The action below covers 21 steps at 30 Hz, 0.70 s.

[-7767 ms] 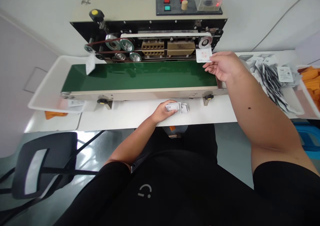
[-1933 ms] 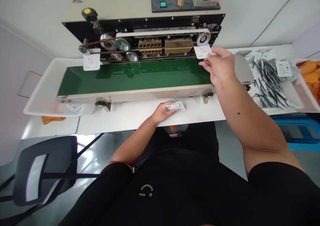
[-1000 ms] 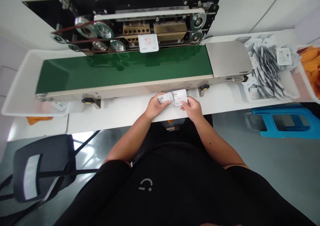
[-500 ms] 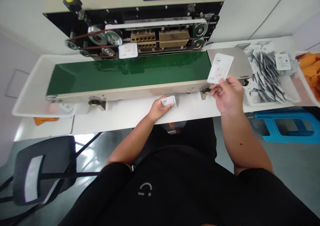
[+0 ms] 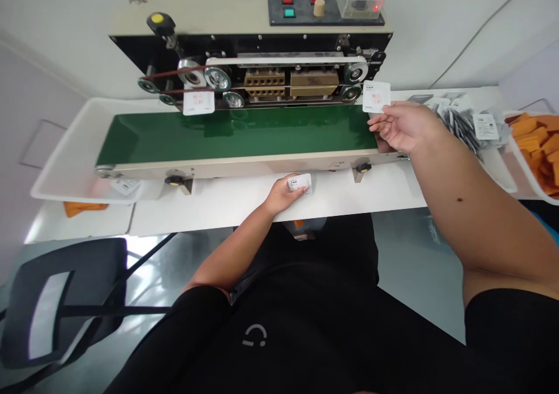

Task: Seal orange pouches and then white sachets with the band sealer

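Note:
My right hand [image 5: 404, 127] pinches a small white sachet [image 5: 376, 96] and holds it at the right-hand intake of the band sealing machine [image 5: 262, 39], just above the right end of the green conveyor belt [image 5: 236, 135]. My left hand [image 5: 285, 194] rests on the white table [image 5: 227, 199] in front of the machine, closed on a small stack of white sachets [image 5: 299, 182]. Another sachet [image 5: 198, 102] rides in the sealing band near the left pulleys.
A white tray [image 5: 65, 167] sits under the belt's left end. A heap of sachets [image 5: 467, 123] lies at the right, with a bin of orange packs [image 5: 535, 146] beyond it. A black chair [image 5: 56, 301] stands at the lower left.
My right hand took a sachet from the stack in my left hand and carried it up to the machine's right intake. The earlier sachet has travelled left along the band.

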Motion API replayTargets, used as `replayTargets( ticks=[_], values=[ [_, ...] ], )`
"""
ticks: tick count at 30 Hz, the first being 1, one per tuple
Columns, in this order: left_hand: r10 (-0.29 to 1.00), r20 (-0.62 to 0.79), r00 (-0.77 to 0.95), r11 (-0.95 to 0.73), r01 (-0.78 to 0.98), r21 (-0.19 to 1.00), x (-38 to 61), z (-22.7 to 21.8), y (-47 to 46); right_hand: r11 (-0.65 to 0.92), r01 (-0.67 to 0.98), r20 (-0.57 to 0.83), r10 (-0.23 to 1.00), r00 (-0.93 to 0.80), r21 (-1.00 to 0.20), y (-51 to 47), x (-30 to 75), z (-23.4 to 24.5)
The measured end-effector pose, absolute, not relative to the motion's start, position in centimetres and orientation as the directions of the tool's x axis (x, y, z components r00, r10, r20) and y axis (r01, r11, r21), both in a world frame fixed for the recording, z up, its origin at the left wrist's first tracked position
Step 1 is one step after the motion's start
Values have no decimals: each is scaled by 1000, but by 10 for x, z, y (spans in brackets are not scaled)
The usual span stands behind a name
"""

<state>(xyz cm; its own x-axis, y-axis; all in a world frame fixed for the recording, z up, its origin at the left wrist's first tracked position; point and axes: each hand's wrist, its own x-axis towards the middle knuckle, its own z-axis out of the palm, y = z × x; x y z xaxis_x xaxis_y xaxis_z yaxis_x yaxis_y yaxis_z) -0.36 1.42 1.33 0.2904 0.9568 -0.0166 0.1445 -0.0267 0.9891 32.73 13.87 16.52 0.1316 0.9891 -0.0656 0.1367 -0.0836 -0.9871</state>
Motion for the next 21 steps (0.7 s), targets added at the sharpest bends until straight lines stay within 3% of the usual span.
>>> replayTargets(
  ticks=[3,9,12,16,18,21],
  values=[
    [956,-16,292,-25,136,990,-4,12,14,-324,-25,-325,939,111,-946,147,302,172],
    [962,-20,272,-17,134,991,-5,12,13,-394,-10,-394,918,49,-919,156,249,183],
    [963,-25,267,-8,120,993,-5,13,13,-318,8,-317,947,44,-948,135,235,189],
    [967,-26,254,-1,108,994,-5,15,10,38,155,56,992,110,-987,65,229,174],
    [969,-30,244,7,95,995,-4,16,8,177,213,185,983,19,-961,25,228,148],
    [965,-49,259,36,57,998,-3,17,6,165,286,149,986,-77,-944,-17,222,94]
  ],
)
